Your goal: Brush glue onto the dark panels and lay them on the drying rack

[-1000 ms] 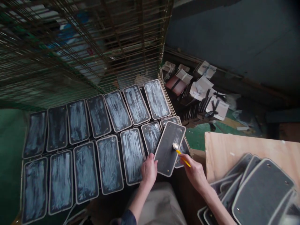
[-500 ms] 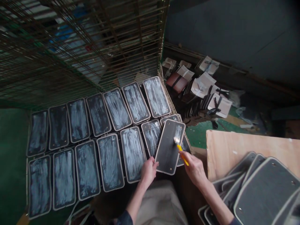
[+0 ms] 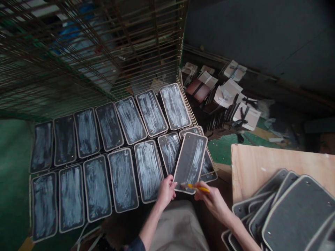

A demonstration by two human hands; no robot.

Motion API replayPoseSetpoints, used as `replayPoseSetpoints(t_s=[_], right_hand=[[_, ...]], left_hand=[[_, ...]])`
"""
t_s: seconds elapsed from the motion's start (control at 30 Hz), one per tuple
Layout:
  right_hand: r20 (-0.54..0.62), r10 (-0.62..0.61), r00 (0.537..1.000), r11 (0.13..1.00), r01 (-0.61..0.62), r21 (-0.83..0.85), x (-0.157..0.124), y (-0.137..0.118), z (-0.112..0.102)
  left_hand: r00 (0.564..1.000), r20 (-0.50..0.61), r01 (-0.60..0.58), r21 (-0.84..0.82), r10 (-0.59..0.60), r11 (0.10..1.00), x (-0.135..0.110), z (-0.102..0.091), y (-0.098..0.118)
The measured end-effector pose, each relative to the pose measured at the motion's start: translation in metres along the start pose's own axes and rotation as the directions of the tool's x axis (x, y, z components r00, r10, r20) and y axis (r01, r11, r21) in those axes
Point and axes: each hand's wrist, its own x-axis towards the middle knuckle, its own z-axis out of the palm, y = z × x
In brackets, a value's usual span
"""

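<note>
My left hand [image 3: 166, 191] grips the lower left corner of a dark rectangular panel [image 3: 187, 160] with rounded corners, a pale edge and small metal studs. The panel is tilted, overlapping other panels at the rack's right end. White streaks run down its right side; the left part is dark. My right hand [image 3: 211, 199] is closed around a brush with a yellow handle [image 3: 199, 188]. Its bristles [image 3: 183, 186] touch the panel near the bottom edge, close to my left fingers. Beside them lies a white-streaked panel [image 3: 148, 170].
Two rows of white-streaked panels lie on a wire rack [image 3: 192, 116], whose wire mesh [image 3: 146, 45] rises behind. To the right, a wooden board [image 3: 282, 157] stands by a pile of dark panels [image 3: 298, 209]. Tied stacks of pieces [image 3: 226, 94] sit on the floor beyond.
The brush in my right hand has moved down and left across the panel, its handle now nearly level. The white streaks now reach further down the right side. My left hand stays put.
</note>
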Motion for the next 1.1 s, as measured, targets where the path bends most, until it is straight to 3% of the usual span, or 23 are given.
replayPoseSetpoints(t_s=[0.13,0.23,0.33,0.43,0.6,0.73,0.83,0.97,1.03,1.1], right_hand=[[-0.190,-0.134,0.973,0.984,0.108,-0.144,0.051,0.003,-0.047],[-0.332,-0.304,0.893,0.918,0.182,-0.353,0.081,-0.004,-0.073],[-0.342,-0.444,0.828,0.832,0.239,-0.501,0.100,-0.011,-0.085],[-0.267,-0.516,0.814,0.755,0.285,-0.591,0.104,-0.007,-0.078],[-0.037,-0.420,0.907,0.713,0.304,-0.632,0.064,0.006,-0.031],[0.120,-0.250,0.961,0.836,0.277,-0.475,0.014,-0.002,0.007],[0.109,-0.089,0.990,0.973,0.110,-0.204,-0.002,-0.014,0.016],[0.163,0.084,0.983,0.980,-0.111,0.164,0.020,-0.014,0.007],[0.156,0.114,0.981,0.954,-0.152,0.258,0.042,-0.007,-0.003],[0.067,0.109,0.992,0.943,-0.124,0.309,0.064,0.000,-0.015]], left_hand=[[1.000,0.014,-0.001,-0.011,0.001,1.000,0.001,0.000,-0.001],[1.000,0.018,-0.003,-0.038,0.003,0.999,0.003,0.001,-0.002],[1.000,0.014,0.016,-0.061,-0.015,0.998,0.003,0.001,-0.002],[1.000,0.002,0.015,-0.065,-0.015,0.998,0.002,0.002,-0.002],[1.000,-0.007,0.015,-0.065,-0.015,0.998,0.004,0.002,-0.003],[1.000,0.011,0.005,-0.056,-0.004,0.998,0.006,0.000,-0.007],[0.999,0.051,-0.010,-0.072,0.014,0.997,0.005,-0.004,-0.010],[0.995,0.091,-0.021,-0.082,0.028,0.996,0.005,-0.006,-0.013],[0.996,0.089,-0.012,-0.064,0.018,0.998,0.005,-0.006,-0.014],[0.996,0.084,-0.006,-0.056,0.011,0.998,0.006,-0.005,-0.015]])
